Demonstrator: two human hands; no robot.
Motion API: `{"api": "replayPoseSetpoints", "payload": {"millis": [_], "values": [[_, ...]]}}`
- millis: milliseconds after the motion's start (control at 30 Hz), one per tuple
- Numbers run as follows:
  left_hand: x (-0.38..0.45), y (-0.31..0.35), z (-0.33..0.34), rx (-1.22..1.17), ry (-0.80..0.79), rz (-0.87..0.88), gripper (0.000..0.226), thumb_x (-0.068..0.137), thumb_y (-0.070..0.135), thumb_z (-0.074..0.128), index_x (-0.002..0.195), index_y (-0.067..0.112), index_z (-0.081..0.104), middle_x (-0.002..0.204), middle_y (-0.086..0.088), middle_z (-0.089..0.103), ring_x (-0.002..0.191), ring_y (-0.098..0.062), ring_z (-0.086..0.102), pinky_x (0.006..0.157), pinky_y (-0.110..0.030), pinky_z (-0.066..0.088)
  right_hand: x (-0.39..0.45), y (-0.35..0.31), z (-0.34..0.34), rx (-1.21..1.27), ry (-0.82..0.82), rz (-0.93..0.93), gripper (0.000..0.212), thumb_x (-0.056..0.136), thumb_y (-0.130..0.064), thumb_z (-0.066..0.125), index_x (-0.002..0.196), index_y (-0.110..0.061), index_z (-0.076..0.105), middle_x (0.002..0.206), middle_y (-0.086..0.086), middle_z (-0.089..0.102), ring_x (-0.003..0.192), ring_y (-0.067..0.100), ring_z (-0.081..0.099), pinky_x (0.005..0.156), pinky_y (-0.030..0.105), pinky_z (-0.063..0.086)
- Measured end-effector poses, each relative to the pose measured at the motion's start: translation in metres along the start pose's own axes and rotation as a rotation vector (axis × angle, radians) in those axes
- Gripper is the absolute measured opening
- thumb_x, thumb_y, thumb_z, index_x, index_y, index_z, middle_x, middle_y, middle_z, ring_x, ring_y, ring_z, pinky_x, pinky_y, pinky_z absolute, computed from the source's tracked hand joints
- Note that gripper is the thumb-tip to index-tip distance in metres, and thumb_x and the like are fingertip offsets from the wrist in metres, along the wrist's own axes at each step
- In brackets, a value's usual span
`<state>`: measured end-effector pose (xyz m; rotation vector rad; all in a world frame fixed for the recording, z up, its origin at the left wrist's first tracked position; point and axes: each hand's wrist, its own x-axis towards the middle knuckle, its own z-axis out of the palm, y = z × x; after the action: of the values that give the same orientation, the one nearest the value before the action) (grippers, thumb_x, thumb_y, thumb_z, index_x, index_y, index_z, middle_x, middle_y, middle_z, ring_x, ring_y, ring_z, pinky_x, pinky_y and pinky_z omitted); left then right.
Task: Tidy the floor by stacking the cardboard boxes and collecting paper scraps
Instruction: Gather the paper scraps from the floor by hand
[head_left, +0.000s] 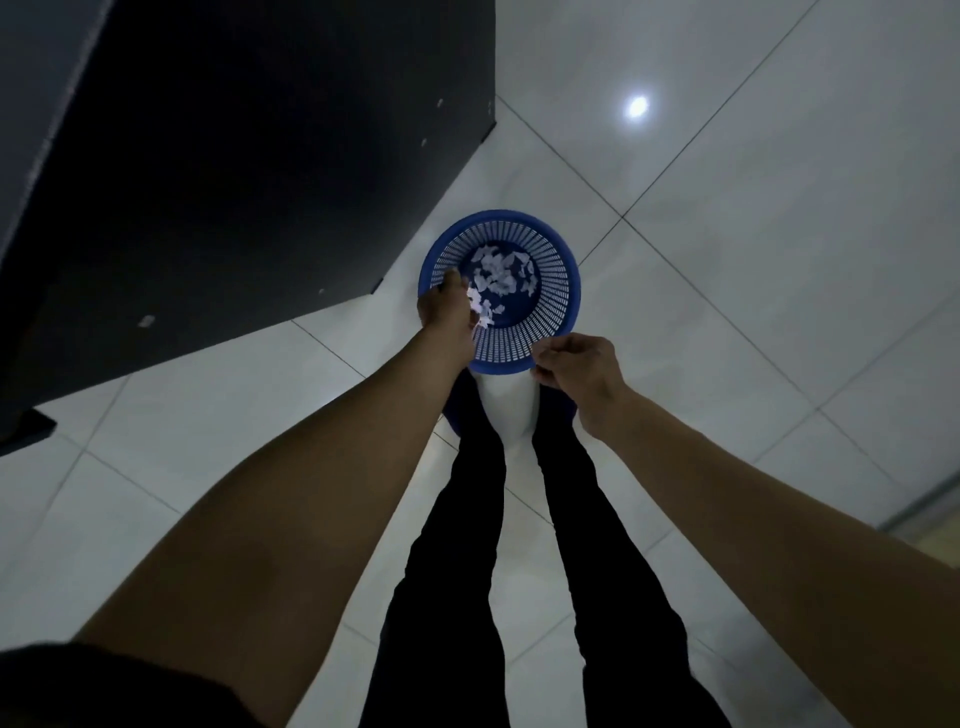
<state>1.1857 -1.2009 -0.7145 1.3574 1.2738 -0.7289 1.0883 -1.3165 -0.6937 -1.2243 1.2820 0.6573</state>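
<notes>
Paper scraps (501, 275), small, white and torn, are lying scattered on the bottom of the blue slotted wastebasket (563, 291) standing on the white tiled floor (753, 260) just ahead of my feet; my left hand (447, 312) is gripping the near-left rim with curled fingers; my right hand (582, 366) is pinching the near rim; a dark cabinet (234, 182) is standing just beside the basket.

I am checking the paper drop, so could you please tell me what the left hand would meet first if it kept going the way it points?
Probably the white paper scraps inside the round blue slotted plastic basket; the left hand already reaches over its rim, though depth is unclear.
</notes>
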Motion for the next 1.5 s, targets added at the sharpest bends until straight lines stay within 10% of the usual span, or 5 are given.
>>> {"api": "replayPoseSetpoints", "payload": {"millis": [133,400,1067,1200,1500], "values": [[0.000,0.004,0.002,-0.028,-0.024,-0.042,0.019,0.094,0.019,0.060,0.077,0.010,0.060,0.077,-0.006,0.061,0.060,-0.014,0.054,0.050,-0.022,0.045,0.000,-0.012,-0.002,-0.009,0.005,0.010,0.011,0.089,-0.003,0.069,0.078,-0.008,0.069,0.079,0.010,0.067,0.076,0.022,0.066,0.090,0.044,0.058],[-0.011,0.010,-0.002,0.124,-0.119,0.045,0.028,0.091,0.010,0.063,0.119,0.015,0.066,0.106,-0.002,0.067,0.085,-0.013,0.063,0.055,-0.019,0.048,-0.006,-0.035,0.008,-0.001,0.050,-0.060,0.009,0.088,0.000,0.067,0.088,-0.006,0.073,0.087,0.010,0.069,0.082,0.026,0.068,0.082,0.036,0.060],[-0.022,0.008,-0.029,0.211,-0.250,0.098,0.033,0.099,0.006,0.038,0.117,0.011,0.065,0.126,-0.002,0.061,0.093,-0.008,0.059,0.072,-0.023,0.052,-0.019,-0.022,0.027,0.075,0.117,-0.039,0.012,0.092,0.000,0.059,0.084,-0.005,0.066,0.083,0.012,0.066,0.069,0.020,0.065,0.074,0.032,0.062],[-0.026,0.006,-0.033,0.103,-0.337,-0.044,0.053,0.102,0.049,0.031,0.135,0.015,0.056,0.146,-0.008,0.048,0.135,-0.025,0.042,0.115,-0.049,0.028,-0.025,-0.016,0.026,0.082,0.120,-0.032,0.013,0.094,-0.001,0.056,0.084,-0.005,0.065,0.081,0.011,0.065,0.069,0.020,0.063,0.067,0.028,0.060],[-0.019,0.004,-0.040,0.050,-0.370,-0.090,0.081,0.091,0.075,0.018,0.141,0.020,0.050,0.147,-0.006,0.047,0.135,-0.028,0.042,0.115,-0.055,0.026,-0.023,-0.013,0.026,0.070,0.105,-0.024,0.012,0.095,-0.002,0.055,0.097,0.003,0.066,0.082,0.012,0.065,0.068,0.020,0.063,0.064,0.027,0.059]]}}
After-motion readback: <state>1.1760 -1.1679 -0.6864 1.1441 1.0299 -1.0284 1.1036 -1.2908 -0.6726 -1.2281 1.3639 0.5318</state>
